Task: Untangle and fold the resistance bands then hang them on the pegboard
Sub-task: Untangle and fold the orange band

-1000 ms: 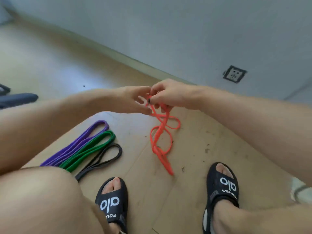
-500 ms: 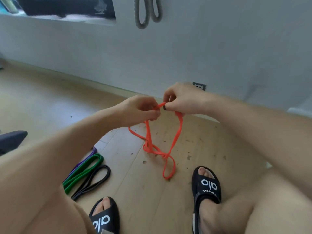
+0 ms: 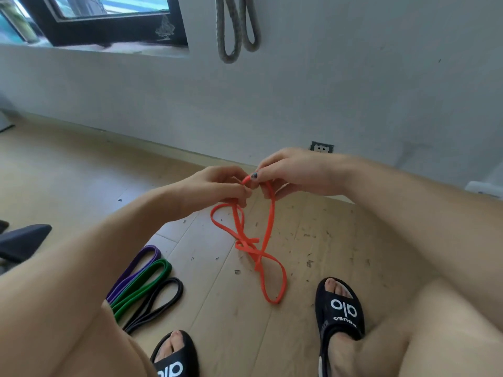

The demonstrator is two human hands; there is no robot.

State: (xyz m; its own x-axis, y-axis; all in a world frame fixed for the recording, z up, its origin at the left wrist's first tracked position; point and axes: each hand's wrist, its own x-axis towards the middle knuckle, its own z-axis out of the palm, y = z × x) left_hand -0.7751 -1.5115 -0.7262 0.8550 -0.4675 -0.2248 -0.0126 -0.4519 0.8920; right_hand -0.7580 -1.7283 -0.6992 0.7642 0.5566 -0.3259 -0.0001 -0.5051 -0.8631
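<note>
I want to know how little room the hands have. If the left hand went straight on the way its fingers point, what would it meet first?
Probably the right hand: the left hand points at it, both pinching the orange band.

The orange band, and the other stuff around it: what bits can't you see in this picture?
- Orange band, head view: its top runs inside the left hand and right hand; curled fingers hide it.
- Purple band, green band, black band: near ends hidden behind the left forearm and leg.
- Grey loops on the wall: tops cut off by the top edge, so whatever holds them is unseen.
- Orange band's knot: how the strands cross is too small to tell.
</note>
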